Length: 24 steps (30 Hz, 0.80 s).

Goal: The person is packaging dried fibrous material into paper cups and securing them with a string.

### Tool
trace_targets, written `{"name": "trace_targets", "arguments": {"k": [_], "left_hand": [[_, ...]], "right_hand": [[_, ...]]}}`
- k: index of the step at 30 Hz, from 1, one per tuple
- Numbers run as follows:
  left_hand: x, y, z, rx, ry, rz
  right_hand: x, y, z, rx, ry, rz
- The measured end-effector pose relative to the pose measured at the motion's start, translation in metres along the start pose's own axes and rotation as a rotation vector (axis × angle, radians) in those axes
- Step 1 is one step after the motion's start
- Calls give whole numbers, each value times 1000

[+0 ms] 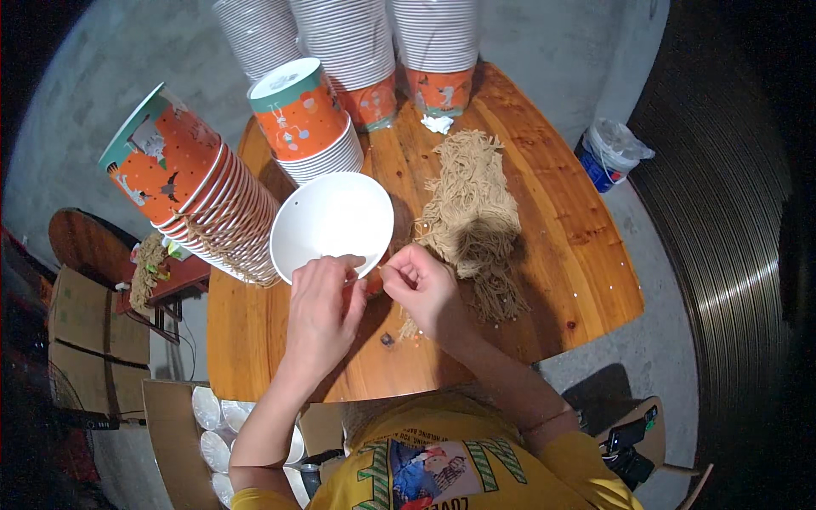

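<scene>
A paper bucket [336, 212], white inside, is tilted so that its mouth faces me, with a small dark hole near the upper left of its rim. My left hand [323, 304] grips the near rim, fingertips over the edge. Close to the right side of that rim, my right hand [420, 287] is closed in a pinch; whatever its fingertips hold is too small to make out. Just beyond the right hand lies a bundle of tan cords [472, 200], loose ends spread over the wooden table [586, 272].
A leaning stack of orange buckets [170, 161] with cords draped over it stands left, another stack [297, 119] behind the bucket. Wrapped bucket stacks [348, 51] line the far edge. A carton [174, 425] of round, shiny packs sits below the near edge; a pail [608, 157] stands right.
</scene>
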<state>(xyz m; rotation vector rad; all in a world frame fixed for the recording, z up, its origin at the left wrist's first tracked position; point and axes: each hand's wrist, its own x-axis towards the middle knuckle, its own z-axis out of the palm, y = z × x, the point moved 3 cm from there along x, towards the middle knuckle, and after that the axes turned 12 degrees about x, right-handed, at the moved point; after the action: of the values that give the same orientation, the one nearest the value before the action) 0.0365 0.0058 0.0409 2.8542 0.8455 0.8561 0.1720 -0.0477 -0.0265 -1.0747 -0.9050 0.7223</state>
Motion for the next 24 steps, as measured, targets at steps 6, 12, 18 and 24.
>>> {"name": "trace_targets", "arguments": {"k": [6,12,18,24], "left_hand": [[6,-11,-2,-256,-135,-191],[36,-39,8,-337,-439,-102],[52,-44,19,-511,-725,-65],[54,-36,13,-361,-619,-39]], "right_hand": [[4,7,4,6,-8,28],[6,9,5,46,-13,30],[8,7,3,41,-28,74],[10,7,-4,22,-85,68]]}}
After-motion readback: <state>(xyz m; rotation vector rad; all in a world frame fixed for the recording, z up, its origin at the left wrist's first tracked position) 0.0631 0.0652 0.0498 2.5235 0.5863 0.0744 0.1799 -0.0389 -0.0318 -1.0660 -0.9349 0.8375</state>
